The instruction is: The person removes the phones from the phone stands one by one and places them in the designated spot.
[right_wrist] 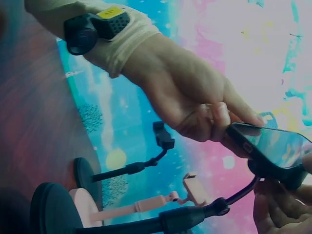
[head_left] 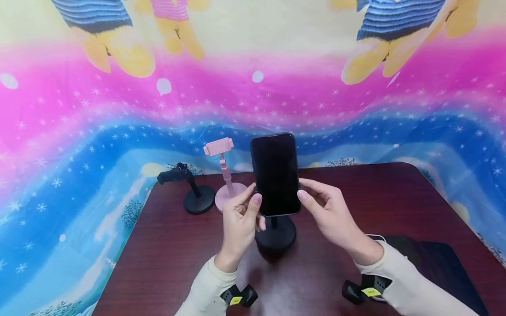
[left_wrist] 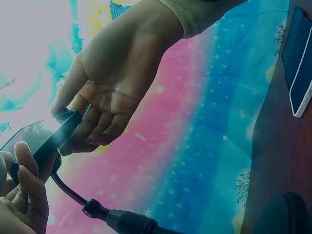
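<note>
A black smartphone [head_left: 275, 175] stands upright, screen facing me, at the top of a black phone stand [head_left: 276, 235]. My left hand [head_left: 242, 224] grips its lower left edge, the thumb lying at the front. On the other side, my right hand [head_left: 332, 213] pinches the lower right edge between thumb and fingers. Dark clamp arms of the holder show beside both thumbs. In the right wrist view the stand's thin bent neck [right_wrist: 243, 190] runs up to the holder behind the phone. The phone hides most of the holder in the head view.
To the left stand a pink phone stand [head_left: 227, 186] and a second black phone stand [head_left: 197, 195]. Dark flat items [head_left: 439, 267] lie at the right of the reddish-brown table [head_left: 158, 259]. A patterned cloth [head_left: 253, 87] hangs behind.
</note>
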`<action>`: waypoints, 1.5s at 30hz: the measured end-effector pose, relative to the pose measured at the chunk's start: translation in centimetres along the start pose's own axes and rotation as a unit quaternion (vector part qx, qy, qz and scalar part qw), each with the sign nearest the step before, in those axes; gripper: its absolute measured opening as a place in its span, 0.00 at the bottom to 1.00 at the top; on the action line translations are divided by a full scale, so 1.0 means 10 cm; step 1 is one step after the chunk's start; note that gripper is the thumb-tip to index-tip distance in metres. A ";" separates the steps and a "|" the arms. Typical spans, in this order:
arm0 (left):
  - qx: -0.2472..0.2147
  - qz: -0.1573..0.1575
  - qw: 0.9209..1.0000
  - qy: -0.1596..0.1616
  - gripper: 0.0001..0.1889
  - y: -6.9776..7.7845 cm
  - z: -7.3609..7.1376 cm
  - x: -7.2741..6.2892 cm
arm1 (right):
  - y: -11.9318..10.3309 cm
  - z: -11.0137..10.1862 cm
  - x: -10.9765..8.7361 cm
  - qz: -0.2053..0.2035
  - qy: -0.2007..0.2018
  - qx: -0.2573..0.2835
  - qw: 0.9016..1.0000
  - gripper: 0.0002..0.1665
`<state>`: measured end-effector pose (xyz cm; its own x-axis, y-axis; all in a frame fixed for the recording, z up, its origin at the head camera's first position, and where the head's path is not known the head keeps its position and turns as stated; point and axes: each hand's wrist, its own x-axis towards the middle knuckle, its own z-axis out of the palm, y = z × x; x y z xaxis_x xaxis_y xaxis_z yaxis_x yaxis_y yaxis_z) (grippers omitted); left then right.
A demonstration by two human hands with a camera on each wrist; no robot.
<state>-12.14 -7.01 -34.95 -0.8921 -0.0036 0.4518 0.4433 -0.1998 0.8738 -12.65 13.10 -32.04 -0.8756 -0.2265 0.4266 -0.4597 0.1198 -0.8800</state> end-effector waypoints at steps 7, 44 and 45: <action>0.006 0.006 1.000 0.006 0.21 -0.01 -0.02 0.00 | -0.15 0.03 0.17 -0.012 0.007 0.036 0.999 0.20; 0.006 0.003 1.000 0.000 0.24 -0.03 -0.01 -0.09 | -0.22 0.06 0.38 0.041 -0.021 0.113 0.993 0.23; 0.007 0.002 1.000 0.002 0.24 -0.02 -0.01 -0.09 | -0.21 0.05 0.36 0.039 -0.019 0.106 0.993 0.23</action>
<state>-11.46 -7.08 -35.56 -0.8906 -0.0088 0.4547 0.4483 -0.1854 0.8745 -14.77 11.55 -28.77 -0.8993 -0.2605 0.3511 -0.3460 -0.0667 -0.9358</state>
